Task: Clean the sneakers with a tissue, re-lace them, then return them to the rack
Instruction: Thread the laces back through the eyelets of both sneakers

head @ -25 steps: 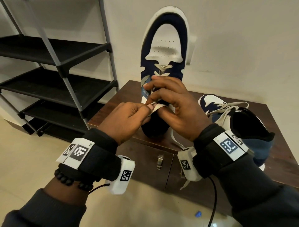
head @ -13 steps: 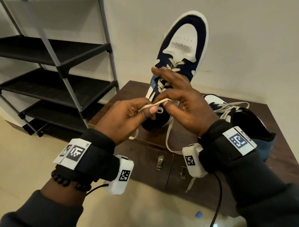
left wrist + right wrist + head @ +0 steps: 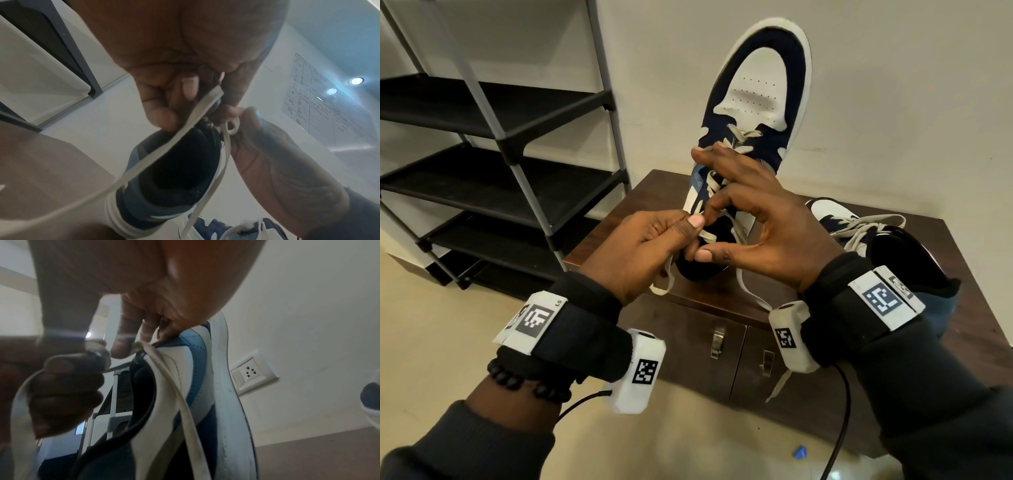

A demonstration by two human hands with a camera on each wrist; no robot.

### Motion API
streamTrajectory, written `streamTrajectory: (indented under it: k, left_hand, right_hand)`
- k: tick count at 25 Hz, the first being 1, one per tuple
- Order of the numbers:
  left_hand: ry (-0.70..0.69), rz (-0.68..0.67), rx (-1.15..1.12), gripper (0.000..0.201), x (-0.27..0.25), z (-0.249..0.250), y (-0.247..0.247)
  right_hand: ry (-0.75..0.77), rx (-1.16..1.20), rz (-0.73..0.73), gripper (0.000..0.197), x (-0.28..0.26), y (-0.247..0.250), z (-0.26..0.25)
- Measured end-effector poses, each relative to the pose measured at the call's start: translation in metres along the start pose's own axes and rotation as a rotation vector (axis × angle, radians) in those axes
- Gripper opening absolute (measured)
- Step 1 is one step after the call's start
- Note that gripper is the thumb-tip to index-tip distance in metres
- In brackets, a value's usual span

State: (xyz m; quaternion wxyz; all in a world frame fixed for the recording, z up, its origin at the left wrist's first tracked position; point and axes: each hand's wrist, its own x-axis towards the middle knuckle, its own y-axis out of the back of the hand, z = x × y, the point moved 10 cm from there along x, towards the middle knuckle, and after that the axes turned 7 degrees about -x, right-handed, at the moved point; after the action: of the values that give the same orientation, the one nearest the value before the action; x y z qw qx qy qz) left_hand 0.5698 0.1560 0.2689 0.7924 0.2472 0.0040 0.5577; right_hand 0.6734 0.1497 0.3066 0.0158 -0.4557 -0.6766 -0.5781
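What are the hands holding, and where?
The left hand pinches the white shoelace near the sneaker's top eyelets; the right hand steadies the sneaker there.

Head view looking down, wrist views close, upward, all sharing the held sneaker (image 3: pixel 753 113)

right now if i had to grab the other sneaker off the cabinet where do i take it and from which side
Judging by its pose, take the second sneaker by its heel collar, coming from above on the near side. It lies on the cabinet with the open collar facing you and the toe toward the wall, so fingers can hook inside the opening. Avoid its loose laces.
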Motion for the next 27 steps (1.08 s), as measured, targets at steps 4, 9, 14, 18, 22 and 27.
streamTrajectory:
  k: [4, 9, 14, 18, 22, 27]
  left_hand:
    - [0.016, -0.005, 0.008, 0.043, 0.000, -0.002, -0.001]
    - [-0.102, 0.006, 0.060, 0.039, -0.001, 0.018, 0.006]
    - [-0.131, 0.167, 0.060, 0.024, 0.001, 0.024, 0.032]
    - [-0.090, 0.208, 0.025, 0.035, 0.000, 0.013, 0.039]
    - [-0.067, 0.233, 0.076, 0.035, 0.000, 0.010, 0.048]
    - [-0.109, 0.285, 0.197, 0.026, -0.003, 0.015, 0.056]
  right_hand:
    - [0.028, -0.057, -0.011, 0.031, 0.002, -0.005, -0.003]
    - [0.001, 0.024, 0.012, 0.012, 0.001, 0.001, 0.005]
    - [-0.006, 0.064, -0.011, 0.009, 0.000, 0.003, 0.005]
    - [-0.018, 0.116, -0.052, 0.007, -0.001, 0.005, 0.009]
    - [-0.034, 0.080, -0.099, 0.007, -0.004, 0.005, 0.015]
    - [-0.067, 0.102, -0.095, 0.004, -0.007, 0.010, 0.020]
